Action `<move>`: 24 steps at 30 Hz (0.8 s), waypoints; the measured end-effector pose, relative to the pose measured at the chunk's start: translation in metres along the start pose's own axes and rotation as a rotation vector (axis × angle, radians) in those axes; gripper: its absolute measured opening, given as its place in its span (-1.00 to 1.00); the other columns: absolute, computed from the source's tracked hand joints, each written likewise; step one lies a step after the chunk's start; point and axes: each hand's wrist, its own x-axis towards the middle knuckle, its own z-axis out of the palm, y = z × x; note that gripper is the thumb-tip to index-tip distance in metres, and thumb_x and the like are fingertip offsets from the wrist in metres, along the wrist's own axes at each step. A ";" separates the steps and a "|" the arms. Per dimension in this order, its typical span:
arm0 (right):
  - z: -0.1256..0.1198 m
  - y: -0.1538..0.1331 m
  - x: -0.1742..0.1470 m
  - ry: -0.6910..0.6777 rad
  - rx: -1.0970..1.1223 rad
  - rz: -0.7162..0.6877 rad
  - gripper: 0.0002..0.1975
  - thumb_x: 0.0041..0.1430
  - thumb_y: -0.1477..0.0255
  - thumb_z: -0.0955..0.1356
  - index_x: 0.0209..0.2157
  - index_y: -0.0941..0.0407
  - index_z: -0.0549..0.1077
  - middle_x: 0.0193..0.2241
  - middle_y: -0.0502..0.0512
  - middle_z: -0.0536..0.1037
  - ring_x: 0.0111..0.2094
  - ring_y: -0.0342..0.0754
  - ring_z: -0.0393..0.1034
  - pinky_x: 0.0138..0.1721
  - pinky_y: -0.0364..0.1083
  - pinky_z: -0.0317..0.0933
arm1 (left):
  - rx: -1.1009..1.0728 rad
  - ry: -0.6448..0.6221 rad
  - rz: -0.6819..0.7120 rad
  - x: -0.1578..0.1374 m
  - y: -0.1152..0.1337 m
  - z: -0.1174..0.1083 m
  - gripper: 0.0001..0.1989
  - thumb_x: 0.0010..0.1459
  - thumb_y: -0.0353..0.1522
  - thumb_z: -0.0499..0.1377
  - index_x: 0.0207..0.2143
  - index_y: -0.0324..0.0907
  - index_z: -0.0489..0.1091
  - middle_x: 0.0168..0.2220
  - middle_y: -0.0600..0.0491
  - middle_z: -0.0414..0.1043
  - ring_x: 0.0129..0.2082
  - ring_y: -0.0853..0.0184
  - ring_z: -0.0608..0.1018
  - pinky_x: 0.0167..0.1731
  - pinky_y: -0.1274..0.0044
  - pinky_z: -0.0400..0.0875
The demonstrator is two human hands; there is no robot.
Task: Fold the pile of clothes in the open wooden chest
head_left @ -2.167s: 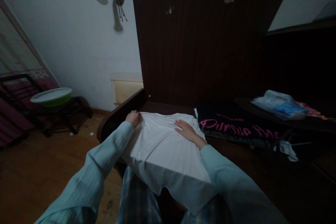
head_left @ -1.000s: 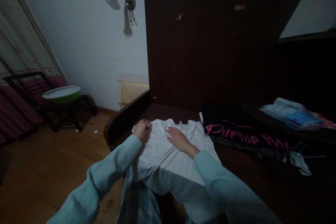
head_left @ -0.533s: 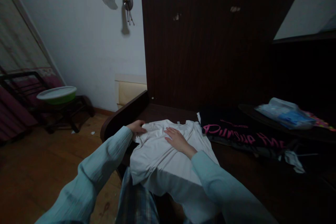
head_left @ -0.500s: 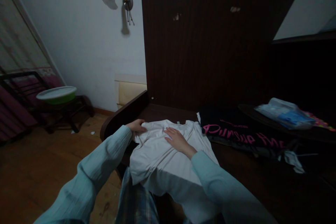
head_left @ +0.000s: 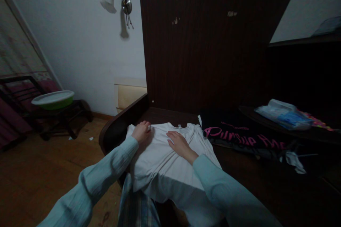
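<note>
A white T-shirt lies spread on the dark wooden surface, its neckline at the far side and its lower part hanging over the near edge. On the upper left of it, near the shoulder, my left hand is closed, its bent fingers pinching a bit of the cloth. My right hand rests flat on the chest of the shirt, fingers stretched out and holding nothing. Creases run from under the right palm toward the lower left.
To the right lies a folded black garment with pink lettering. Beyond it are a plastic-wrapped packet and a white scrap of cloth. A raised wooden side bounds the left. A chair holds a green basin.
My left hand has moved right, from the sleeve edge onto the shoulder area, and the sleeve now lies flatter. My right hand stays in place. The view has shifted slightly.
</note>
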 end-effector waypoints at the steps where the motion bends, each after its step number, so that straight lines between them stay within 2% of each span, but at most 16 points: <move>1: -0.001 -0.002 0.000 0.010 0.005 0.007 -0.67 0.10 0.47 0.18 -0.09 0.18 0.34 -0.11 0.17 0.41 -0.06 -0.03 0.24 -0.02 -0.06 0.10 | -0.044 -0.053 0.094 -0.005 0.008 0.008 -0.75 0.06 -0.35 0.00 -0.20 -0.23 0.29 -0.19 -0.09 0.34 -0.18 0.25 0.40 -0.18 0.48 0.25; 3: -0.004 -0.004 -0.001 0.045 0.028 0.034 -0.69 0.11 0.46 0.16 -0.12 0.16 0.36 -0.17 0.14 0.45 -0.12 -0.05 0.29 -0.06 -0.08 0.14 | -0.080 -0.102 0.196 -0.014 0.019 0.025 -0.67 0.07 -0.29 0.00 -0.12 -0.23 0.26 -0.07 -0.13 0.29 -0.06 0.21 0.33 -0.09 0.42 0.20; 7: -0.009 -0.002 -0.002 0.225 0.176 0.206 -0.71 0.14 0.42 0.12 -0.21 0.10 0.39 -0.24 0.09 0.49 -0.20 -0.08 0.34 -0.13 -0.10 0.19 | -0.039 -0.107 0.054 -0.023 0.018 0.049 -0.53 0.12 -0.20 -0.09 0.05 -0.19 0.12 0.14 -0.16 0.04 0.15 0.09 0.06 0.00 0.17 0.01; 10: -0.012 0.008 -0.003 0.389 0.341 0.396 -0.69 0.15 0.38 0.09 -0.25 0.11 0.38 -0.30 0.08 0.50 -0.27 -0.09 0.37 -0.23 -0.12 0.23 | -0.020 -0.130 -0.012 -0.019 0.004 0.052 -0.49 0.13 -0.17 -0.12 0.09 -0.21 0.07 0.17 -0.16 -0.04 0.17 0.12 0.01 0.03 0.17 -0.05; 13: -0.013 0.019 -0.002 0.456 0.432 0.480 -0.70 0.13 0.40 0.09 -0.22 0.13 0.35 -0.29 0.10 0.49 -0.30 -0.09 0.38 -0.24 -0.12 0.24 | -0.008 -0.171 -0.065 -0.009 -0.013 0.050 -0.46 0.13 -0.15 -0.14 0.12 -0.20 0.04 0.18 -0.12 -0.07 0.18 0.16 -0.01 0.06 0.20 -0.08; 15: -0.011 0.023 -0.002 0.410 0.424 0.461 -0.69 0.11 0.42 0.10 -0.17 0.13 0.33 -0.26 0.10 0.49 -0.28 -0.10 0.38 -0.21 -0.11 0.24 | -0.017 -0.199 -0.070 -0.002 -0.023 0.049 -0.44 0.13 -0.12 -0.15 0.13 -0.19 0.01 0.19 -0.10 -0.09 0.18 0.18 -0.03 0.07 0.21 -0.10; 19: -0.003 0.022 -0.002 0.165 0.248 0.321 -0.63 0.08 0.43 0.15 -0.06 0.14 0.29 -0.14 0.13 0.43 -0.12 -0.07 0.30 -0.08 -0.07 0.15 | -0.056 -0.191 -0.029 0.005 -0.033 0.049 -0.45 0.12 -0.11 -0.15 0.12 -0.16 0.03 0.19 -0.07 -0.08 0.18 0.20 -0.01 0.07 0.22 -0.09; 22: 0.003 0.020 -0.003 -0.026 0.059 0.264 -0.58 0.09 0.33 0.18 -0.01 0.16 0.26 0.03 0.20 0.28 0.07 0.03 0.08 0.06 0.03 -0.06 | -0.082 -0.162 -0.019 0.004 -0.033 0.048 -0.47 0.12 -0.14 -0.12 0.10 -0.16 0.07 0.18 -0.07 -0.03 0.17 0.20 0.02 0.07 0.24 -0.08; 24: 0.006 0.022 -0.003 -0.100 -0.030 0.315 -0.50 0.11 0.21 0.16 0.03 0.18 0.22 0.10 0.25 0.16 0.13 0.11 -0.05 0.08 0.10 -0.18 | -0.096 -0.131 -0.015 0.003 -0.031 0.047 -0.49 0.11 -0.16 -0.10 0.08 -0.18 0.11 0.16 -0.08 0.01 0.16 0.19 0.05 0.07 0.25 -0.06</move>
